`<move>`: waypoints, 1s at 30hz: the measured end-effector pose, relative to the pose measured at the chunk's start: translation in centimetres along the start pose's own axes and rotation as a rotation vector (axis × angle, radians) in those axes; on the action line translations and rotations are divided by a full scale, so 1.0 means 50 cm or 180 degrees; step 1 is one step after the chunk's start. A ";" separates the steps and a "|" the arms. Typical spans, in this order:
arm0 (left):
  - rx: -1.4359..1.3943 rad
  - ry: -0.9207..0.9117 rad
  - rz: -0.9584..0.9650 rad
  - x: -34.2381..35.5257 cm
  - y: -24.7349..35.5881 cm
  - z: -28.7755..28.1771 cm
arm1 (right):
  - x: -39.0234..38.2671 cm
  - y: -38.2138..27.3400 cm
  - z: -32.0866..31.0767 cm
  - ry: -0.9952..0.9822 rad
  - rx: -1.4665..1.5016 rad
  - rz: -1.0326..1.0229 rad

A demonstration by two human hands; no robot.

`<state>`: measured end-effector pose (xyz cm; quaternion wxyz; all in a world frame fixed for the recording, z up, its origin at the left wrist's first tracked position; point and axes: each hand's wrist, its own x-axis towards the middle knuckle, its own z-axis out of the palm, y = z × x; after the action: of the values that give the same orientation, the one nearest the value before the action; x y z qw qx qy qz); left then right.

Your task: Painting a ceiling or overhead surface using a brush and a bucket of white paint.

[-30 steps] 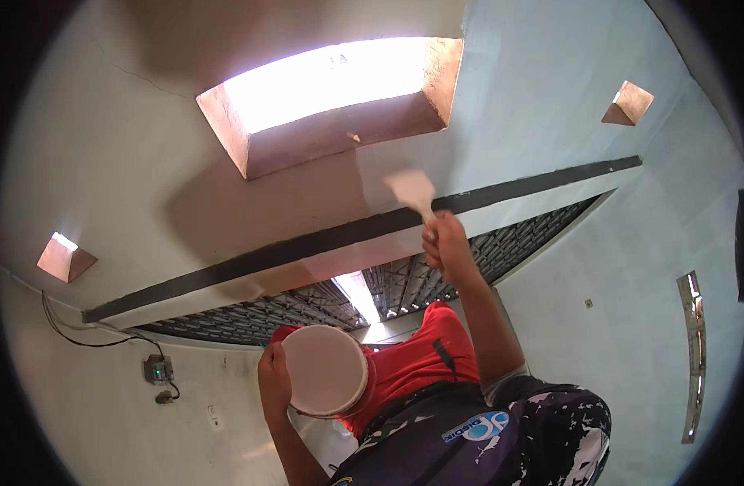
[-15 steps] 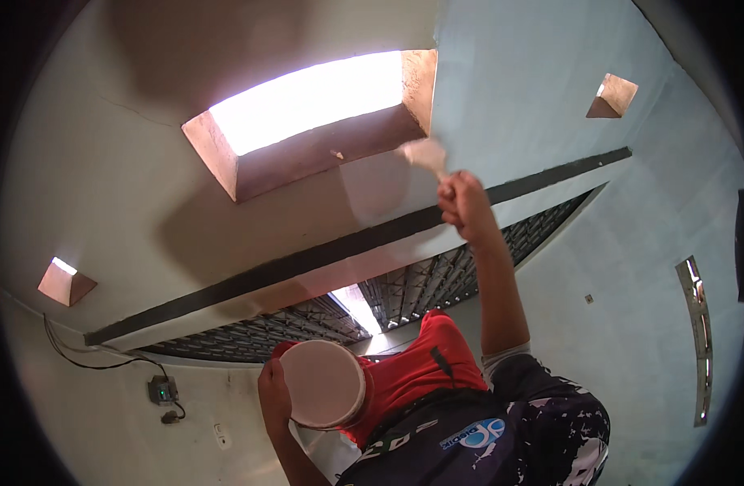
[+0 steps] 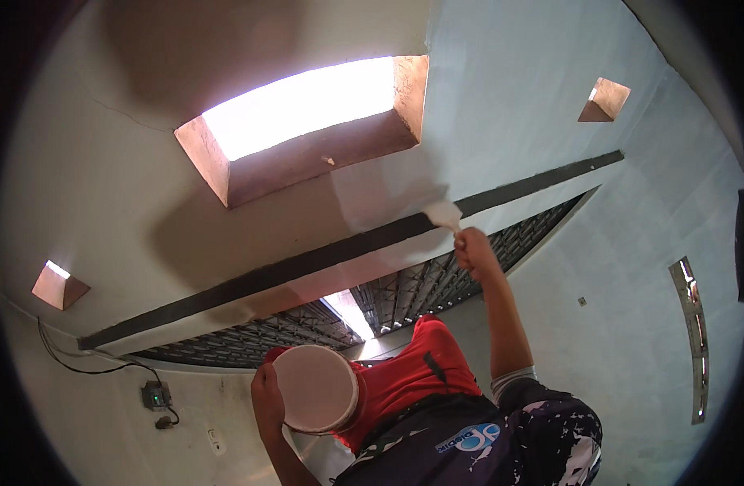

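My left hand (image 3: 267,398) is wrapped round the side of a round bucket (image 3: 315,389) of whitish paint, held against the red cloth at my body. With my arm stretched out, my right hand (image 3: 476,251) grips the handle of a paintbrush (image 3: 445,215). The pale-coated bristles are over the dark grey band (image 3: 534,186) along the wall; whether they touch it I cannot tell. Just above lies a patch of fresh pale paint (image 3: 376,190) under the bright window opening (image 3: 307,109). Left of that patch the wall (image 3: 105,190) is beige; to its right it is bluish white.
Below the band run dark metal grilles (image 3: 404,283) with a bright gap between them. Small square openings (image 3: 605,99) sit at either side. A socket box with a hanging cable (image 3: 156,395) is at lower left, and a narrow slotted strip (image 3: 690,340) at far right.
My right hand and the brush have come down from beside the window's lower corner to the dark band, slightly rightward. My left hand keeps its hold on the bucket.
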<state>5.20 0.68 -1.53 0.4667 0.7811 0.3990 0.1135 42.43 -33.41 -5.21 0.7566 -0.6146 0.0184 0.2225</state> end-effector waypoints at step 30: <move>-0.0115 -0.0204 -0.0028 0.008 -0.024 -0.001 | 0.000 -0.101 0.017 -0.0115 0.0028 -0.0174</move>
<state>4.82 1.32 -2.58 0.4937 0.7741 0.3851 0.0935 44.02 -33.35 -0.34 0.7653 -0.6075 -0.0110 0.2127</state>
